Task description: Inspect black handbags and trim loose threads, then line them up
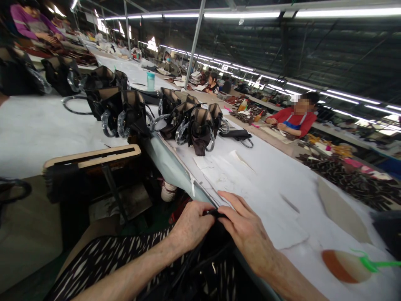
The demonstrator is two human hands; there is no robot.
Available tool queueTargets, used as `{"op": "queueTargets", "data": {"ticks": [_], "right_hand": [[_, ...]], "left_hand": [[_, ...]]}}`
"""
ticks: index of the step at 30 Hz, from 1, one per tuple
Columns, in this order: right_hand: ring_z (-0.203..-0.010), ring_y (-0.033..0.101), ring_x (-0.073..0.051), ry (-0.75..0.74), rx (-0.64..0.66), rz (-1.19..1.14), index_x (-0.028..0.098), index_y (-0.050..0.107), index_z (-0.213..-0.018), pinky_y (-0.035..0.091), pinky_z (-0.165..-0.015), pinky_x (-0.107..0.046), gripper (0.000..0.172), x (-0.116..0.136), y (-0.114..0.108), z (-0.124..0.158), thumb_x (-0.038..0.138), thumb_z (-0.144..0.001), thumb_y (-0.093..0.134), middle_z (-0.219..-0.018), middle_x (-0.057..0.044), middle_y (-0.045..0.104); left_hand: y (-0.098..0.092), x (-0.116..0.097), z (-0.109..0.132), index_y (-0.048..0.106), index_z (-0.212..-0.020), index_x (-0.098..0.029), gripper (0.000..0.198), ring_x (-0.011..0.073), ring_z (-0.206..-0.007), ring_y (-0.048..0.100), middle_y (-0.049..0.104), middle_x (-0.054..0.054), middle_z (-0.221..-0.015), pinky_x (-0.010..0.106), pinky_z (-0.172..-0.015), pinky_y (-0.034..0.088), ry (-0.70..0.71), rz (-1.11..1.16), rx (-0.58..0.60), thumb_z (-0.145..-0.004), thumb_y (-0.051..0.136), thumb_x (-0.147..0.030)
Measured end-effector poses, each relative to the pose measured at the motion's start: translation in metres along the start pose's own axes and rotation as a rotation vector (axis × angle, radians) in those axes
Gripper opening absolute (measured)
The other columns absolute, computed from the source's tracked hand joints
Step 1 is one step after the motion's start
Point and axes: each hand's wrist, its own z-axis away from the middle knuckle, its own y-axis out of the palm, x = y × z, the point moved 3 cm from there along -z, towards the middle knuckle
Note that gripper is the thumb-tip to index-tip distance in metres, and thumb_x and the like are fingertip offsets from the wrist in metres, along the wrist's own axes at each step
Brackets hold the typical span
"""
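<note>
A black piece (pixel 214 213) is pinched by left hand (pixel 194 222) and right hand (pixel 247 228), gripped edge crosswise, long axis unclear; a green-capped bottle (pixel 356 267) is part-filled with orange-brown liquid (pixel 334 264).

"What covered our surface (pixel 266 175)?"
"White sheeting (pixel 216 171), and on it we saw black handbags (pixel 200 129) clustered together."
"And nearer us?"
"There we saw a flat beige piece (pixel 343 211) and a bottle (pixel 344 266) with a green spout (pixel 369 263)."
</note>
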Motion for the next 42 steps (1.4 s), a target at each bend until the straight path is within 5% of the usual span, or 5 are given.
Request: {"op": "queueTargets", "data": {"ticks": [10,17,23,34,42], "right_hand": [[-0.091,0.053,-0.020,0.044,-0.051,0.044,0.015,0.061,-0.078,0.050,-0.077,-0.034,0.017,0.001,0.003,0.000,0.004,-0.078,0.050,-0.104,-0.008,0.058],[-0.072,0.048,-0.020,0.123,0.095,0.305,0.019,0.057,-0.065,0.042,-0.063,-0.033,0.018,0.007,0.003,-0.009,0.003,-0.073,0.056,-0.075,-0.003,0.054],[-0.072,0.050,-0.020,0.069,0.193,0.382,0.017,0.057,-0.072,0.039,-0.053,-0.031,0.022,0.016,0.003,-0.011,-0.004,-0.066,0.054,-0.078,-0.005,0.054],[-0.079,0.046,-0.019,-0.158,0.354,0.182,0.016,0.053,-0.076,0.040,-0.065,-0.031,0.019,0.008,0.002,-0.001,0.000,-0.076,0.043,-0.089,-0.006,0.050],[-0.065,0.051,-0.014,0.042,0.169,0.288,0.018,0.054,-0.073,0.038,-0.053,-0.024,0.022,0.002,0.003,0.003,0.001,-0.079,0.041,-0.082,-0.003,0.052]], "left_hand": [[0.002,0.002,0.000,0.070,-0.086,-0.014,0.037,0.0138,-0.061,0.053,0.064,0.000,-0.069,0.022,-0.053,0.035,-0.030,0.026,0.009,-0.067,0.039,-0.013],[0.000,0.000,-0.002,0.069,-0.086,-0.011,0.035,0.0158,-0.067,0.054,0.064,0.001,-0.071,0.023,-0.060,0.039,-0.064,-0.030,-0.005,-0.067,0.040,-0.015],[-0.003,0.001,-0.004,0.070,-0.089,-0.012,0.038,0.0170,-0.072,0.056,0.065,0.000,-0.072,0.024,-0.066,0.042,-0.045,-0.033,-0.044,-0.066,0.039,-0.014],[-0.001,0.004,-0.007,0.071,-0.088,-0.016,0.043,0.0172,-0.078,0.058,0.068,0.000,-0.075,0.023,-0.071,0.043,0.027,-0.012,-0.081,-0.063,0.037,-0.010],[0.002,-0.002,-0.003,0.070,-0.076,-0.012,0.032,0.0135,-0.057,0.049,0.059,0.000,-0.058,0.022,-0.052,0.035,-0.039,-0.102,-0.085,-0.063,0.041,-0.015]]}}
